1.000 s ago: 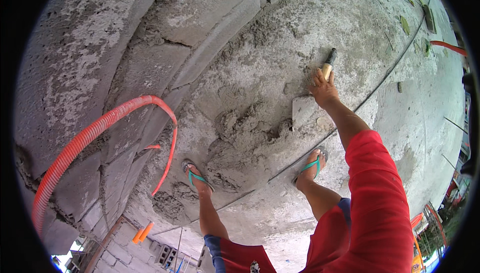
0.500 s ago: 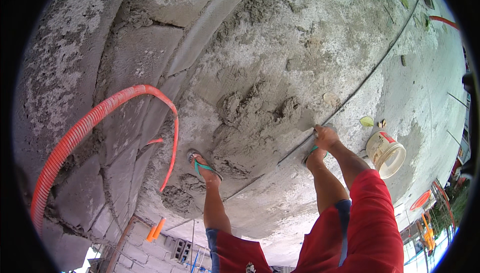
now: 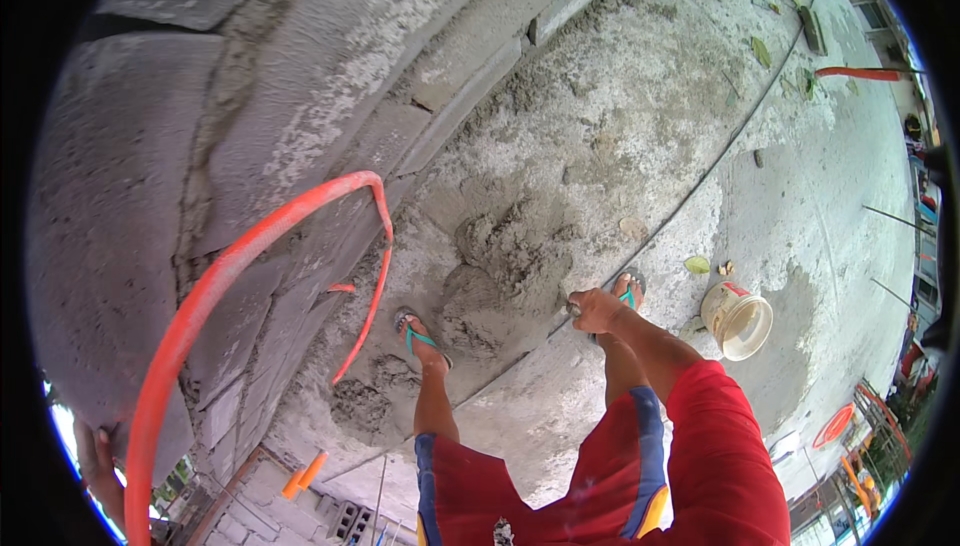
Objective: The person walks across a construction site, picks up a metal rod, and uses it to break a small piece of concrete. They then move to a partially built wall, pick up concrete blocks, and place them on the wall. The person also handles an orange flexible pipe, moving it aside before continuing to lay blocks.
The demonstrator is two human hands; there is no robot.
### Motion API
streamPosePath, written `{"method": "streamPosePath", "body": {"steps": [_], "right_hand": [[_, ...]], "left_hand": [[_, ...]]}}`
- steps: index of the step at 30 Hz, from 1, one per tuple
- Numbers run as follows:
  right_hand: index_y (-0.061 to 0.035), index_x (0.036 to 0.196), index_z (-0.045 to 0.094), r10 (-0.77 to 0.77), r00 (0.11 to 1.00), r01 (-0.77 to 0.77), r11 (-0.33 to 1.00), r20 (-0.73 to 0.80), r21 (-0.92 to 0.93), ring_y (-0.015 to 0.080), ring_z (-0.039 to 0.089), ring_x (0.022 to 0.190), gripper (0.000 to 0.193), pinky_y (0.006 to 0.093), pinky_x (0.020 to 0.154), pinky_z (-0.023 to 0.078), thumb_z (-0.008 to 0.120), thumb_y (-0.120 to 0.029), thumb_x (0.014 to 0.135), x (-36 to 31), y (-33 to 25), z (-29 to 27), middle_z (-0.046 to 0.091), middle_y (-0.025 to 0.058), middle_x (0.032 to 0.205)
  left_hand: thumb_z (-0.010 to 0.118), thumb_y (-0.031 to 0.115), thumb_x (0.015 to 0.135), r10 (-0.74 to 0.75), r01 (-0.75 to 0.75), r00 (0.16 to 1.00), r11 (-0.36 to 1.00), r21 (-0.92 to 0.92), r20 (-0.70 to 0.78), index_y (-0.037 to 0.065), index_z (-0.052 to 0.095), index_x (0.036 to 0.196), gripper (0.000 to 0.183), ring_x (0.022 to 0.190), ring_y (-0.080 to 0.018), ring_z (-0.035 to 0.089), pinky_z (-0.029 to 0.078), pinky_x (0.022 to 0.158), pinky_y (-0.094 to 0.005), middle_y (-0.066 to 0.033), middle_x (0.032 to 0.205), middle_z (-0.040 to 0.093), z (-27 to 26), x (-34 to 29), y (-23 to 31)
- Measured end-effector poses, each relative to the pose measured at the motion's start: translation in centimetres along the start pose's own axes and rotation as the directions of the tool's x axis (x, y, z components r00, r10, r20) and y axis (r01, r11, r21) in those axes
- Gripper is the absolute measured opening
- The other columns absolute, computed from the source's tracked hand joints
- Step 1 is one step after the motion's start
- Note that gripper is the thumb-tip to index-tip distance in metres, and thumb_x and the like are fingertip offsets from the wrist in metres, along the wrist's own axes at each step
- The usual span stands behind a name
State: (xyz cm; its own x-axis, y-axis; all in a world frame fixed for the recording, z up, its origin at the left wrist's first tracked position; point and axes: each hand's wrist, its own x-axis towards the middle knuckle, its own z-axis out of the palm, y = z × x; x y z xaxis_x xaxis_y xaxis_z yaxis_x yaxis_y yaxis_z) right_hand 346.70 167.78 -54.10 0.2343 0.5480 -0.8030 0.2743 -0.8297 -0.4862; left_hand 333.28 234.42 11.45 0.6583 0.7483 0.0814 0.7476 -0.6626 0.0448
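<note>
My right hand (image 3: 597,311), closed, grips a trowel (image 3: 573,309) low over the floor, beside my right foot. Only a bit of the trowel shows clearly; its grey blade is hard to tell from the mortar. Just left of it lies a heap of wet grey mortar (image 3: 515,251), with a smoothed patch in its near part. At the far left rim my left hand (image 3: 97,456) rests against the edge of a concrete block wall (image 3: 110,316), fingers stretched out along it. Part of that hand is cut off by the picture's dark border.
An orange corrugated hose (image 3: 215,281) arches up beside the wall. A dark cable (image 3: 690,196) crosses the concrete floor between my feet. Right of my right foot a white bucket (image 3: 740,323) lies tipped. Orange pipe ends (image 3: 305,474) and hollow blocks (image 3: 352,524) lie behind me.
My right hand with the trowel has moved left, toward the mortar, and the blade no longer stands out. The view has shifted, and my left hand now shows at the wall.
</note>
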Motion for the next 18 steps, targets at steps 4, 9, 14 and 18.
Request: {"method": "streamPosePath", "body": {"steps": [4,9,14,18], "right_hand": [[-0.0142,0.122,0.066,0.042,0.996,-0.054,0.986,-0.082,-0.155,0.057,0.067,0.105,0.051,0.0651,0.095,0.05,0.074,-0.038,0.078,-13.0,-8.1,-9.7,0.073,0.0283,0.107],[-0.006,0.113,0.068,-0.059,0.981,0.021,0.979,-0.184,-0.202,0.0451,0.071,0.099,0.049,0.0506,0.089,0.057,0.076,-0.037,0.076,-31.8,-19.9,-27.9,0.073,0.028,0.096],[-0.0056,0.098,0.069,-0.094,0.946,-0.014,0.944,-0.309,-0.329,0.0409,0.073,0.085,0.035,0.0466,0.079,0.058,0.079,-0.032,0.077,-46.2,-33.1,-44.3,0.072,0.0227,0.083],[-0.0031,0.088,0.068,-0.159,0.891,-0.051,0.897,-0.426,-0.44,0.0322,0.069,0.071,0.035,0.0408,0.068,0.053,0.085,-0.03,0.074,-52.7,-44.0,-54.5,0.067,0.0174,0.073]], "left_hand": [[0.074,0.001,0.087,0.294,-0.282,0.949,0.953,-0.108,0.118,0.002,0.063,0.135,0.05,0.119,-0.0291,0.061,0.043,0.108,-0.0365,-0.0157,0.127,0.066,0.3,-0.3,3.5],[0.078,-0.002,0.075,0.349,-0.349,0.937,0.931,-0.109,-0.024,0.01,0.069,0.118,0.045,0.109,-0.0381,0.062,0.044,0.106,-0.0448,-0.0156,0.111,0.066,-1.7,-0.9,6.4],[0.08,0.004,0.075,0.346,-0.348,0.938,0.933,-0.09,-0.034,0.012,0.071,0.113,0.039,0.105,-0.037,0.062,0.038,0.114,-0.0581,-0.0124,0.1,0.063,-3.1,-0.4,6.6],[0.081,0.004,0.075,0.324,-0.331,0.943,0.936,-0.124,-0.07,0.013,0.072,0.111,0.038,0.103,-0.0358,0.061,0.039,0.115,-0.0583,-0.0125,0.096,0.061,-3.2,-0.6,6.0]]}}
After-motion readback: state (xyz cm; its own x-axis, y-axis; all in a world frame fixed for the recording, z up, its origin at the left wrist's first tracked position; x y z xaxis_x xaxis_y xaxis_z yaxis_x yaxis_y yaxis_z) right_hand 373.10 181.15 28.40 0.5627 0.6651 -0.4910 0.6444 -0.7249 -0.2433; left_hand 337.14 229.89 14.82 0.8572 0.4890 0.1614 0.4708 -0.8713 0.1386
